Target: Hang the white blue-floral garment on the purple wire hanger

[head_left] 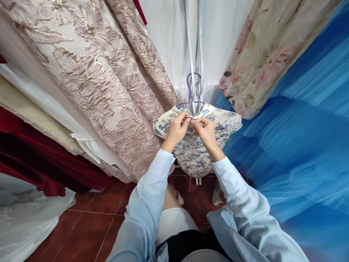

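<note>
"Where's the left hand (177, 128)?"
"Just beside the right hand (205, 132), both with fingers (182, 116) pinched."
"And the arms (148, 191)?"
"Reaching forward, spread wider behind the hands, wrists (217, 154) angled inward."

Scene viewed from the wearer's head, camera aimed forward and steeply down, left hand (177, 129) and right hand (205, 131) framed close by near the middle, shirt sleeves (145, 198) cut off by the lower edge, red floor (87, 233) seen from above

From here I see the left hand (176, 130) and right hand (205, 131) pinching a floral short-sleeved garment (195, 154) at its neckline (201, 112), on a purple hanger (191, 97).
</note>
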Demonstrator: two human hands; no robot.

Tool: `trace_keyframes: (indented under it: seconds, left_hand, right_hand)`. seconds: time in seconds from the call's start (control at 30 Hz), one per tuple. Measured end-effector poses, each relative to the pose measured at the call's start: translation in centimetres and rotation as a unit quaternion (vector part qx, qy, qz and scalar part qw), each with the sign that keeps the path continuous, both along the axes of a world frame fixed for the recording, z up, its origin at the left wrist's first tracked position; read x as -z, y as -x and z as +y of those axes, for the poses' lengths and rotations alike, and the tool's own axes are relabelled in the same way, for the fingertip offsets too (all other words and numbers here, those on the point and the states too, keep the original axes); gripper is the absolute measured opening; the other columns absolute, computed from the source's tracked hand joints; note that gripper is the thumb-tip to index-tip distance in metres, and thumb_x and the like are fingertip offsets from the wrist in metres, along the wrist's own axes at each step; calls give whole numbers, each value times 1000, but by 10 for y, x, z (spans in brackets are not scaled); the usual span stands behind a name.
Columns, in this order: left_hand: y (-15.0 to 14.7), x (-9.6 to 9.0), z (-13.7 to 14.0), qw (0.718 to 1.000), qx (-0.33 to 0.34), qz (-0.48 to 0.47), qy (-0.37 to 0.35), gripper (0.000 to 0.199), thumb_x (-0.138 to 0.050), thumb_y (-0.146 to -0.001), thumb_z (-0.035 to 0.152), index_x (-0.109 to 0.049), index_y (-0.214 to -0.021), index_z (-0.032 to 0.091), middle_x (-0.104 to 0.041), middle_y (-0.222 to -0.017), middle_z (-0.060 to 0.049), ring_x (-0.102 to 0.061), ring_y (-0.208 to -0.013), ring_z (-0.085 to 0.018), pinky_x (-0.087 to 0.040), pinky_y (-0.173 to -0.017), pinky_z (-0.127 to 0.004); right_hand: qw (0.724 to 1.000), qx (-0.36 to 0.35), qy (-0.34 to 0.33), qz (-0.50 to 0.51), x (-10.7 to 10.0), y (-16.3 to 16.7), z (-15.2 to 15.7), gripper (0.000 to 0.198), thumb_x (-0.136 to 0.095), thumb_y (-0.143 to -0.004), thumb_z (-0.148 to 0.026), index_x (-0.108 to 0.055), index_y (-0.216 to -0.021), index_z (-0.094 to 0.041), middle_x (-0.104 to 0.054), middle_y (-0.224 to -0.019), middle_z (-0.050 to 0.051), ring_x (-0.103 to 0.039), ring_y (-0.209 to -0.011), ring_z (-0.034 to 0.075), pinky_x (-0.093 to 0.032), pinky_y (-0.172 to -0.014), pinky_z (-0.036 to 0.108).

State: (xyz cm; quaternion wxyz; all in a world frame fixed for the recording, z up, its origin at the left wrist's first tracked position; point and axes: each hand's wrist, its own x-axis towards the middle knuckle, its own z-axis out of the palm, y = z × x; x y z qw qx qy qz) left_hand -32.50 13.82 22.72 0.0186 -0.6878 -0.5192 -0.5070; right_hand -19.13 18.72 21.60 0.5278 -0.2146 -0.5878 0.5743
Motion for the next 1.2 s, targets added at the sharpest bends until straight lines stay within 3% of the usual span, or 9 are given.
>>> trace_keyframes:
  seconds: [0.4, 0.5, 0.67, 0.83, 0.9, 1.0, 1.07, 1.13, 1.2]
  left_hand:
    - [-12, -3, -10, 996, 12, -81, -29, 29, -46, -106, 45, -56, -95, 20, -62, -71, 2, -60, -60, -10, -48, -61, -23]
    - [-11, -12, -5, 985, -6, -152, -77, 34, -43, -105, 53, -54, -98, 21, -60, -72, 2, -59, -61, -10, -47, -60, -23]
    - [20, -26, -1, 967, -18, -221, -127, 41, -44, -102, 62, -53, -96, 22, -52, -71, 2, -55, -63, -12, -47, -63, -24]
    - [63, -11, -25, 967, -88, -207, -116, 51, -46, -99, 68, -48, -78, 21, -43, -70, 1, -48, -66, -13, -43, -66, -26]
    - [72, -1, -35, 966, -147, -181, -115, 52, -47, -99, 66, -45, -74, 21, -41, -70, 2, -44, -66, -14, -41, -68, -27]
    - [75, 9, -40, 956, -226, -157, -105, 43, -71, -90, 51, -44, -75, 20, -40, -70, 4, -40, -66, -13, -38, -69, -27]
    - [74, 13, -37, 946, -264, -160, -101, 37, -83, -78, 28, -46, -77, 20, -42, -70, 6, -40, -67, -12, -37, -71, -26]
    - [75, 19, -34, 935, -282, -187, -106, 33, -77, -70, 8, -47, -77, 19, -44, -71, 6, -41, -68, -12, -37, -72, -25]
    - [82, 26, -31, 918, -272, -257, -129, 29, -66, -66, -1, -46, -74, 19, -43, -71, 6, -42, -68, -11, -37, -73, -23]
  right_hand:
    - [1000, -15, 15, 3, 8, 2, -2, 27, -67, -81, -33, -51, -63, -22, -48, -45, -7, -37, -37, 8, -27, -40, 22]
    - [997, 19, 12, -75, 40, -1, -5, 28, -65, -81, -36, -49, -63, -23, -46, -44, -7, -35, -39, 9, -27, -43, 23]
    - [968, 82, 59, -231, 123, -15, -27, 34, -64, -78, -46, -47, -58, -24, -49, -44, -3, -43, -46, 13, -33, -49, 26]
    - [954, 81, 83, -278, 173, -29, -41, 36, -62, -79, -48, -48, -55, -24, -51, -43, 0, -44, -44, 15, -32, -49, 28]
    - [950, 76, 84, -293, 173, -31, -38, 39, -63, -80, -50, -51, -55, -23, -53, -44, 1, -45, -44, 15, -33, -51, 29]
    - [951, 15, 70, -299, 152, -26, -32, 44, -66, -82, -55, -58, -57, -20, -59, -48, 3, -51, -46, 16, -37, -53, 29]
    - [962, -57, 66, -258, 126, -15, -30, 41, -69, -82, -58, -68, -76, -18, -67, -59, 4, -58, -53, 18, -43, -56, 29]
    - [976, -109, 78, -171, 99, 0, -27, 46, -73, -81, -57, -69, -106, -19, -75, -80, 5, -66, -66, 19, -51, -62, 30]
    - [984, -120, 111, -76, 76, 16, -22, 54, -76, -80, -56, -65, -120, -21, -77, -100, 6, -71, -81, 20, -57, -73, 31]
